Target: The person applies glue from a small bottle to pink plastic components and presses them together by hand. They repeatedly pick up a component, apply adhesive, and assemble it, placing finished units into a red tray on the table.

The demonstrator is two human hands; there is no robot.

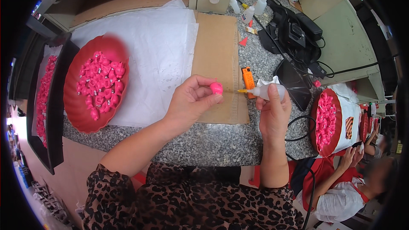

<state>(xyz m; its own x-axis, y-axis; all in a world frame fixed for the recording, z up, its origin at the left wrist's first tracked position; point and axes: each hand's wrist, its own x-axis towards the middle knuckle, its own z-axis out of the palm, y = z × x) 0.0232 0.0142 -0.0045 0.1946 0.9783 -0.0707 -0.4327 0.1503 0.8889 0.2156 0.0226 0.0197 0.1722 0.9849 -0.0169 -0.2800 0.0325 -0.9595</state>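
Between the thumb and fingers of my left hand (190, 98) is a small pink plastic figure (216, 88), held above the brown cardboard sheet (215, 51). My right hand (275, 113) grips a translucent squeeze bottle (266, 91) with a narrow yellow tip. The bottle lies nearly level, its tip aimed left toward the figure, with a gap between them. Some white tissue (269, 81) is against the bottle. Just behind the tip, an orange box-like piece (247, 81) rests at the cardboard's right edge.
A red scalloped tray (72, 102) of similar pink pieces stands left on white paper (157, 51); a black tray (53, 145) is beyond it. Another red tray (314, 138) sits right, near a co-worker (341, 187). Several squeeze bottles (248, 15) and black cabled gear (294, 30) occupy the granite counter (217, 145).
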